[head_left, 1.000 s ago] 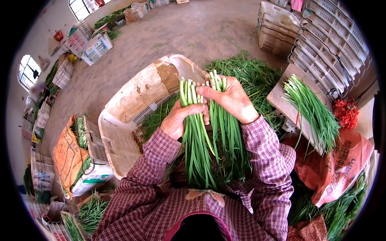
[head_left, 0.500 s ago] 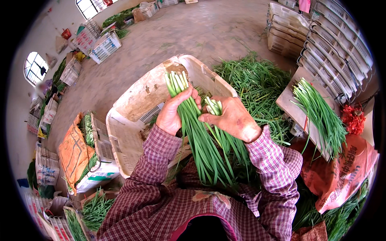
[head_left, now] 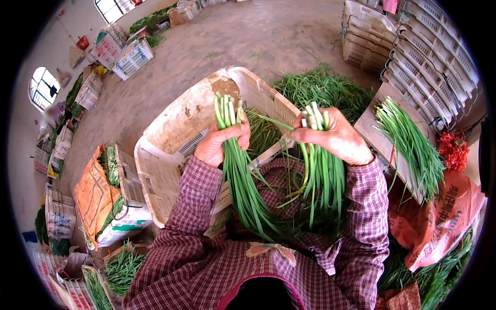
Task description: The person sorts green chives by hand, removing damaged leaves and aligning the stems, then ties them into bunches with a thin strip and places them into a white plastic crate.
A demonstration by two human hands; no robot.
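Observation:
My left hand is closed round a bunch of garlic chives, the pale stem ends up and the green leaves hanging toward my lap. To its right, my right hand grips a second bunch of garlic chives just under the white ends. A few thin, yellowish leaves trail from the right bunch, and one blade sticks out leftward. Both bunches hang apart at the top, while their leaf tips come close together over my lap. Beyond them stands a dirty white plastic crate, with loose green leaves inside.
A heap of greens lies on the floor beyond the crate. At right, a board carries another chive bunch, near red ties and a red sack. Stacked crates stand behind; a filled crate stands left.
My hands have drawn apart. The right hand has moved right with its bunch, now more upright, and the left has shifted slightly left and down. Leaves inside the crate have come into view.

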